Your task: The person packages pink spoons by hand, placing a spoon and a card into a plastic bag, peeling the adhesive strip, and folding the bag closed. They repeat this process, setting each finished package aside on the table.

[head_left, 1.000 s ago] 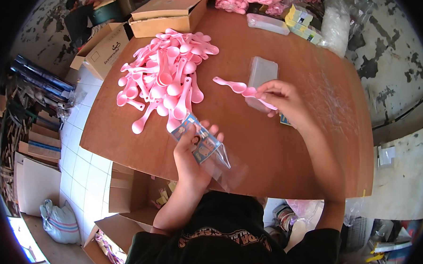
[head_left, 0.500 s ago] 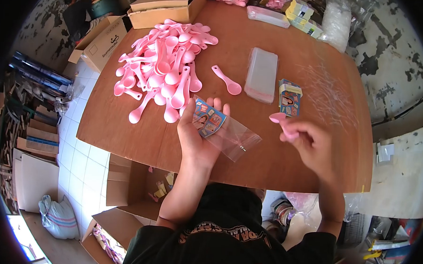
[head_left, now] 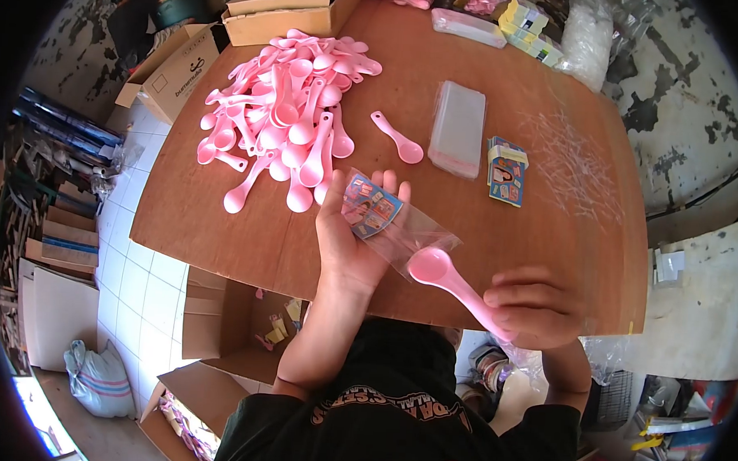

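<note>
My left hand [head_left: 357, 230], palm up, has its thumb over a clear plastic bag [head_left: 422, 229] with a blue printed card [head_left: 373, 208] inside. In my right hand [head_left: 538, 308], a pink spoon [head_left: 465, 296] is held by the end of its handle. The spoon's bowl points left and overlaps the bag's open end; whether it is inside cannot be made out. A single spoon [head_left: 398, 139] lies on the table beyond my left hand, right of a large heap of pink spoons [head_left: 287, 116].
On the brown table [head_left: 367, 276] lie a stack of clear bags [head_left: 458, 129], a banded stack of cards [head_left: 506, 172] and scattered thin clear strips [head_left: 573, 169]. A cardboard box [head_left: 287, 21] stands at the back left. An open box [head_left: 241, 324] sits below the front edge.
My right hand has come toward me and turned, bringing the spoon's bowl left to the bag's open end. My left hand with the bag has shifted slightly right.
</note>
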The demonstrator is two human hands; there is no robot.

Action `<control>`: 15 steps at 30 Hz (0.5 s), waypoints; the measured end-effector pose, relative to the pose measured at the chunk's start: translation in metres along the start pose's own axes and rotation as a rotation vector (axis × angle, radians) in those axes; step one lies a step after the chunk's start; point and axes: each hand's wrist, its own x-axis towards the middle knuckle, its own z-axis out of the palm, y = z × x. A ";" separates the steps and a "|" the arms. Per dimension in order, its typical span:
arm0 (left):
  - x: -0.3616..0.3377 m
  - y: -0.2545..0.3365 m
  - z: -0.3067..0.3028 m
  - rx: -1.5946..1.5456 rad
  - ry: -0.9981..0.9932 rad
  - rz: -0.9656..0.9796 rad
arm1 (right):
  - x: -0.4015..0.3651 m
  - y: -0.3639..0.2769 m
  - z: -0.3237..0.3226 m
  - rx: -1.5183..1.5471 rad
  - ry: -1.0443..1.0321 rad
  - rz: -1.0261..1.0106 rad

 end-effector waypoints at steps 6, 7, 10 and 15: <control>-0.005 -0.003 -0.009 0.058 -0.172 -0.064 | 0.008 0.003 0.013 -0.180 0.042 0.037; -0.005 -0.003 -0.011 0.054 -0.171 -0.061 | 0.007 0.003 0.016 -0.177 0.038 0.036; -0.004 0.000 -0.015 0.108 -0.240 -0.048 | 0.008 0.003 0.023 -0.217 0.077 0.030; -0.013 0.010 -0.001 0.030 -0.048 0.009 | 0.010 0.004 0.026 -0.154 0.029 -0.043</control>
